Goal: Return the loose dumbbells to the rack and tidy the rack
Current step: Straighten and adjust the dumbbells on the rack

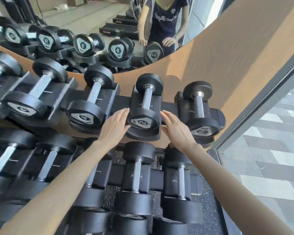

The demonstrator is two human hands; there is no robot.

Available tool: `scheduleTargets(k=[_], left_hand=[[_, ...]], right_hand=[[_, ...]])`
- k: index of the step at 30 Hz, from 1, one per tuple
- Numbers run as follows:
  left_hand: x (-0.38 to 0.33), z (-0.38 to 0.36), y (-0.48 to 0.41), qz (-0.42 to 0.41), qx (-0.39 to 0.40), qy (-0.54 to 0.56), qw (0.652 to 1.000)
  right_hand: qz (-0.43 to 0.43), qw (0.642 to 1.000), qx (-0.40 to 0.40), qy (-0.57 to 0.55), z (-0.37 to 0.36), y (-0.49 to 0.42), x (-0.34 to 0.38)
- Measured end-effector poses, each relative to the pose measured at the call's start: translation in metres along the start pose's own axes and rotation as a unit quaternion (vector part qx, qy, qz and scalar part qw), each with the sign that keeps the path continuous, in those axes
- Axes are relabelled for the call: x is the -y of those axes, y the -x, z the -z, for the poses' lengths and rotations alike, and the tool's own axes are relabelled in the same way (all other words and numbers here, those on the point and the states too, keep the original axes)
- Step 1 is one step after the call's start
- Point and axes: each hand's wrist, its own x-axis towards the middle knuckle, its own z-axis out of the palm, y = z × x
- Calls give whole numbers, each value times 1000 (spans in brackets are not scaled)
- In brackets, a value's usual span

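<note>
A black dumbbell marked 2 (143,122) lies in a cradle on the top tier of the rack (122,102). My left hand (115,126) is flat against the left side of its near head, fingers straight. My right hand (174,127) is just off its right side, fingers straight and together. Neither hand wraps around the dumbbell. A second dumbbell marked 2 (201,126) sits in the last cradle to the right. A larger dumbbell (85,116) rests in the cradle to the left.
Several more dumbbells fill the top tier to the left and the lower tier (137,177) under my arms. A mirror (92,22) behind the rack reflects a person and treadmills. A wooden wall panel (227,53) and a glass partition frame (261,99) close in the right side.
</note>
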Motion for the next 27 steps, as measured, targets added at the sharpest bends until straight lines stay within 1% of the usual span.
scheduleTargets(k=[3, 5, 7, 9, 11, 13, 14, 15, 16, 17, 18, 19, 20, 22, 23, 25, 27], left_hand=[[10, -17, -14, 31, 22, 114, 993], [12, -26, -20, 59, 23, 179, 982], [16, -33, -26, 70, 25, 228, 971], [21, -36, -30, 62, 36, 251, 965], [27, -34, -35, 25, 47, 241, 969], [28, -26, -41, -43, 40, 197, 979], [27, -19, -44, -87, 23, 163, 983], [25, -13, -48, -129, 5, 128, 983], [23, -8, -51, -153, -17, 107, 982], [21, -5, -53, -157, -40, 109, 981], [20, -2, -54, -142, -49, 132, 980], [19, -2, -51, -120, -46, 173, 976], [21, -5, -48, -101, -28, 215, 971], [27, -16, -39, -66, 47, 295, 952], [30, -22, -36, -41, 84, 339, 936], [31, -32, -33, 12, 89, 387, 918], [29, -37, -36, 40, 68, 380, 922]], right_hand=[[15, 999, 4, 42, -6, -36, 18], [9, 997, 47, 57, -9, -52, 27], [-10, 994, 101, 28, -12, -64, 33], [-14, 993, 113, -35, -14, -73, 35], [-25, 987, 102, -124, -19, -70, 29], [-89, 965, 88, -231, -27, -57, 24], [-133, 952, 73, -268, -33, -49, 23], [-173, 945, 65, -270, -39, -42, 21], [-198, 948, 68, -240, -43, -38, 17], [-212, 955, 90, -186, -43, -37, 12], [-206, 964, 116, -124, -41, -38, 7], [-181, 972, 135, -68, -36, -40, 6], [-146, 979, 136, -33, -30, -43, 7], [-84, 991, 99, -27, -19, -51, 18], [-68, 994, 79, -38, -17, -54, 28], [-63, 995, 34, -63, -20, -60, 47], [-71, 994, -15, -81, -26, -64, 54]])
